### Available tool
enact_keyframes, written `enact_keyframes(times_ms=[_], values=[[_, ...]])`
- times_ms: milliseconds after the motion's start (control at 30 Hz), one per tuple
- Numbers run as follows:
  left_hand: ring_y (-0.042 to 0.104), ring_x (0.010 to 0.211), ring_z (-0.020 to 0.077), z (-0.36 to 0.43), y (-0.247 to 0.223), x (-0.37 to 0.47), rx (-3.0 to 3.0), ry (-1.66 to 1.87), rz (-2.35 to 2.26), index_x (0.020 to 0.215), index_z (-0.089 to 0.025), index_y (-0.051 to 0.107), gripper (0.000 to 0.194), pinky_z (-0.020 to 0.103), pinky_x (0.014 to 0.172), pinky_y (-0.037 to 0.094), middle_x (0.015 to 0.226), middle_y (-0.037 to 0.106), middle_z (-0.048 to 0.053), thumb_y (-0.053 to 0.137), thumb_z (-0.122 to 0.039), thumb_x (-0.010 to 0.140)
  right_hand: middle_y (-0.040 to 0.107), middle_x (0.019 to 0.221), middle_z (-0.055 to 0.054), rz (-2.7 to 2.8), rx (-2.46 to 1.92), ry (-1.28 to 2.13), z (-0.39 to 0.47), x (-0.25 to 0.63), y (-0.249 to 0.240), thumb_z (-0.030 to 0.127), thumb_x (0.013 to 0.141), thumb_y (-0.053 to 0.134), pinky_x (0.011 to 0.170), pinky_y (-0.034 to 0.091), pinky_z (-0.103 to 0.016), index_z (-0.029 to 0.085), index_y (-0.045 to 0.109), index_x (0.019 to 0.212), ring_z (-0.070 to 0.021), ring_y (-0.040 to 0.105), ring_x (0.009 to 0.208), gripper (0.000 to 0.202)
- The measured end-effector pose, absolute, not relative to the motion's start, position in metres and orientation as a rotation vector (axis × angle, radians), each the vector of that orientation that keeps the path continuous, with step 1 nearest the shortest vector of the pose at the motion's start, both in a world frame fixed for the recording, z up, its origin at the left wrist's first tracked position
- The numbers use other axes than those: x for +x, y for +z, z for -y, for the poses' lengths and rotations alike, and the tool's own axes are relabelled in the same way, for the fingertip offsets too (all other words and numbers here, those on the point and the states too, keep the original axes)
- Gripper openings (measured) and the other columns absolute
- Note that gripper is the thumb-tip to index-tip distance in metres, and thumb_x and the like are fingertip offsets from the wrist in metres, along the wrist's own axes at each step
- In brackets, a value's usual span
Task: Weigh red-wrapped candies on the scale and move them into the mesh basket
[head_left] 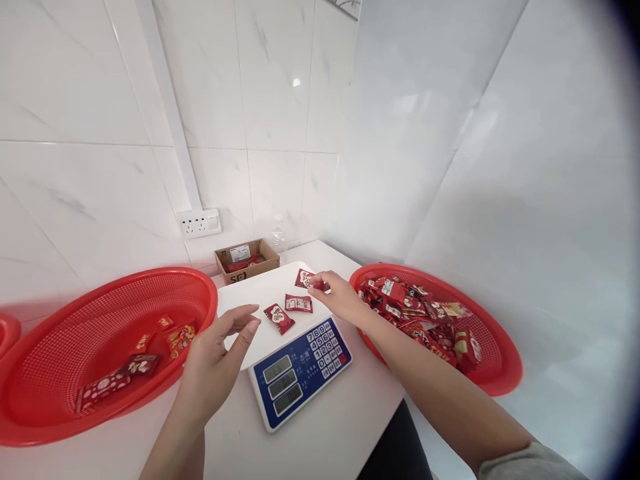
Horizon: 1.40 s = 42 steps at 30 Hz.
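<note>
A digital scale (295,373) with a white weighing plate (260,293) and a blue keypad panel stands in front of me. Two small red wrapped packets (280,319) lie flat on the plate, one near its middle and the other closer to the panel. At the plate's far right edge my right hand (340,297) pinches a third red packet (303,277), partly hidden by the fingertips. My left hand (217,360) hovers over the plate's left side, thumb and fingers apart, holding nothing.
To the left, a red perforated basket (45,333) contains several packets. Another red basket (507,353), heaped with red packets, sits at right. Behind the scale are a small cardboard box (255,268) and a wall socket (200,223). White tiled walls close in the corner.
</note>
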<state>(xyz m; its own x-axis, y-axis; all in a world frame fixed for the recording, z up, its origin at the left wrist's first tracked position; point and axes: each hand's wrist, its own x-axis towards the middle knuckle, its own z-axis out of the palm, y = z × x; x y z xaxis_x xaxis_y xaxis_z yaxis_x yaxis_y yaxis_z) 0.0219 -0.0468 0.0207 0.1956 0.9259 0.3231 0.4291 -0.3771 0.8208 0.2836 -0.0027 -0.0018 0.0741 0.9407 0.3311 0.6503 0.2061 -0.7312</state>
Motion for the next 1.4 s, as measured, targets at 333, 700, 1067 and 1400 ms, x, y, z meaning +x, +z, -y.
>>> enact_keyframes(times_ms=[333,700,1067,1400], values=[[0.059,0.114,0.0255,0.059,0.001,0.054,1.695,0.739,-0.727,0.146,-0.035,0.026,0.070,0.037,0.085,0.056,0.143,0.047,0.009,0.057,-0.049,0.085,0.062,0.103,-0.004,1.903,-1.157,0.658,0.101,0.266,0.026,0.016,0.083,0.057,0.079,0.051,-0.030,0.024,0.065,0.093,-0.0164,0.062,0.094,0.015],[0.070,0.078,0.0194,0.048,-0.003,0.059,1.392,0.784,-0.728,0.083,-0.023,0.073,0.029,0.030,0.071,0.061,0.086,0.072,0.005,0.064,-0.051,0.079,0.064,0.121,-0.004,1.678,-1.731,0.591,0.128,0.354,0.019,0.027,0.089,0.053,0.092,0.050,-0.034,0.025,0.064,0.113,-0.0191,0.060,0.110,0.026],[0.054,0.120,0.0274,0.078,-0.023,0.083,2.113,0.046,-0.503,0.121,-0.037,0.061,0.036,0.045,0.102,0.042,0.129,0.060,0.003,0.055,-0.039,0.086,0.059,0.128,-0.016,1.359,-2.571,0.234,0.147,0.460,-0.009,0.028,0.087,0.053,0.096,0.042,-0.046,0.017,0.056,0.126,-0.0348,0.055,0.117,0.041],[0.052,0.107,0.0276,0.096,-0.072,0.123,2.449,-0.322,-0.513,0.101,-0.021,0.063,0.038,0.039,0.084,0.045,0.114,0.056,0.010,0.053,-0.007,0.067,0.057,0.129,-0.018,1.368,-2.699,0.446,0.137,0.460,-0.037,0.015,0.073,0.063,0.084,0.046,-0.043,0.023,0.049,0.136,-0.0350,0.064,0.099,0.065]])
